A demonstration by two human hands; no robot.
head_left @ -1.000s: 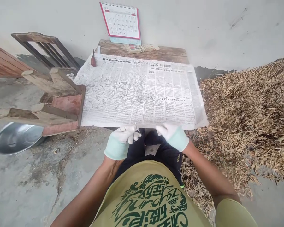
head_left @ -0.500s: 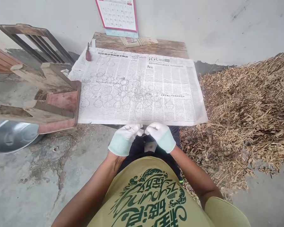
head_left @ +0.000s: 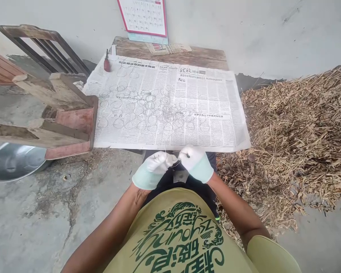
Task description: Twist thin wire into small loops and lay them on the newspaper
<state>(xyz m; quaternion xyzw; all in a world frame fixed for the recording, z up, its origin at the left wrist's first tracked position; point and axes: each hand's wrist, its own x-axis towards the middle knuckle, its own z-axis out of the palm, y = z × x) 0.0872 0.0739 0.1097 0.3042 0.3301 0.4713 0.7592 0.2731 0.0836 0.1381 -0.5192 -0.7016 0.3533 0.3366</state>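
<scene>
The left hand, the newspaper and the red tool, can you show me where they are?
Left hand (head_left: 157, 163): head view, on its white-gloved middle.
Newspaper (head_left: 220, 132): head view, on its printed lower right part.
Red tool (head_left: 107, 65): head view, on its handle.

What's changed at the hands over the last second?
The right hand has moved left, close up to the left hand. The left hand still holds a thin wire; whether the right now grips it too is unclear. The rings, newspaper and red-handled tool look as they were.
</scene>
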